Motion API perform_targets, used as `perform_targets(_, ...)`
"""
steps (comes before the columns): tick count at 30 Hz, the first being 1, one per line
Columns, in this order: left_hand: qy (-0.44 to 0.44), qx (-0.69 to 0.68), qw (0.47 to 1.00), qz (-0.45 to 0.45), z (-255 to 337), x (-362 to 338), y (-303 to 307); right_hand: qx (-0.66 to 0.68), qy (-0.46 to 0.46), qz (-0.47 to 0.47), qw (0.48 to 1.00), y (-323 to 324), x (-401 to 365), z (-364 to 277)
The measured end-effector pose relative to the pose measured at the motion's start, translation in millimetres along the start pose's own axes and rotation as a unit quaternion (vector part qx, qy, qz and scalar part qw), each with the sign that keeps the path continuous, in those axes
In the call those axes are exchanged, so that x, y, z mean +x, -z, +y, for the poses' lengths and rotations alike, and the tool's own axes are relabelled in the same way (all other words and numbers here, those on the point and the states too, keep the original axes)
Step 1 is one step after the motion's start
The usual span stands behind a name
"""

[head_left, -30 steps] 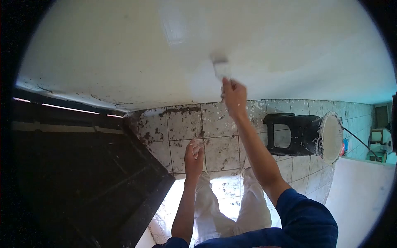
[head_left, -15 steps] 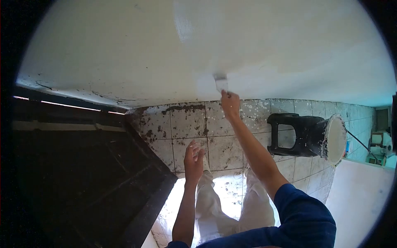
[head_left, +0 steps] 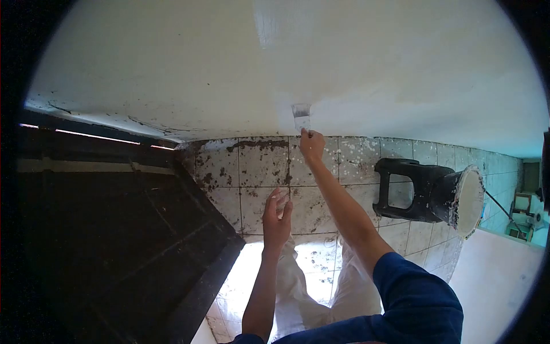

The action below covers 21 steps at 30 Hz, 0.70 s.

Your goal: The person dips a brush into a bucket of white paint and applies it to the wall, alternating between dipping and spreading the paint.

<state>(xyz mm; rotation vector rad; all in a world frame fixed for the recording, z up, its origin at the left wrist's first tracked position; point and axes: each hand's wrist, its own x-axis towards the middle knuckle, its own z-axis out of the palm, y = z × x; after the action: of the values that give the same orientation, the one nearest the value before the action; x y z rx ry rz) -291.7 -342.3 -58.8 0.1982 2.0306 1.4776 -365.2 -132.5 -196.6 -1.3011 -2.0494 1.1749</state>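
My right hand is closed around the handle of a flat paintbrush. The dark bristles point up against the lower part of a pale wall, just above the floor. White wet-looking paint shows around the brush and in a streak higher up. My left hand hangs over the tiled floor in front of my legs, fingers loosely curved and apart, with nothing in it.
A black stool stands at the right, with a paint-smeared bucket on it. Dirty, paint-spotted tiles cover the floor. A dark panel fills the left side. Shelf-like items show at the far right.
My right hand has shifted the brush slightly left along the wall. My left hand is still empty, slightly further right in view. The whole view has shifted a little.
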Motion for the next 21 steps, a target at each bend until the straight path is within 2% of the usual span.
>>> perform_targets(2,0.008,0.002,1.0,-0.001,-7,-4,2,0.042,0.018,0.0,0.999,16,-10,-22)
perform_targets(5,0.015,0.005,1.0,0.005,-9,-2,4,0.182,0.016,-0.025,0.983,90,-39,-149)
perform_targets(7,0.017,0.01,1.0,0.005,1,-1,5,0.253,0.026,-0.001,0.967,111,-48,-188)
perform_targets(10,0.008,0.028,1.0,0.007,8,4,4,0.21,0.024,0.013,0.977,54,-28,-146)
perform_targets(12,-0.001,0.009,1.0,0.001,6,7,1,-0.001,0.092,0.135,0.986,-35,-3,-38)
perform_targets(13,-0.005,0.003,1.0,-0.004,3,7,1,-0.037,0.033,0.099,0.994,-66,-5,21)
perform_targets(14,-0.001,0.011,1.0,-0.005,0,6,0,-0.045,0.012,0.059,0.997,-61,-14,38)
perform_targets(15,0.004,0.02,1.0,-0.008,-2,2,-2,-0.055,-0.009,0.019,0.998,-55,-22,53)
perform_targets(16,0.009,0.029,0.999,-0.015,-2,-3,-5,-0.039,0.008,-0.023,0.999,-17,-39,48)
perform_targets(18,0.006,0.025,1.0,-0.017,-19,-9,-15,-0.081,0.003,-0.025,0.996,47,-62,54)
perform_targets(20,0.008,0.027,0.999,-0.03,-25,-20,-33,-0.078,-0.013,-0.017,0.997,138,-88,42)
perform_targets(21,0.009,0.033,0.999,-0.041,-23,-24,-46,0.012,-0.106,-0.05,0.993,185,-98,44)
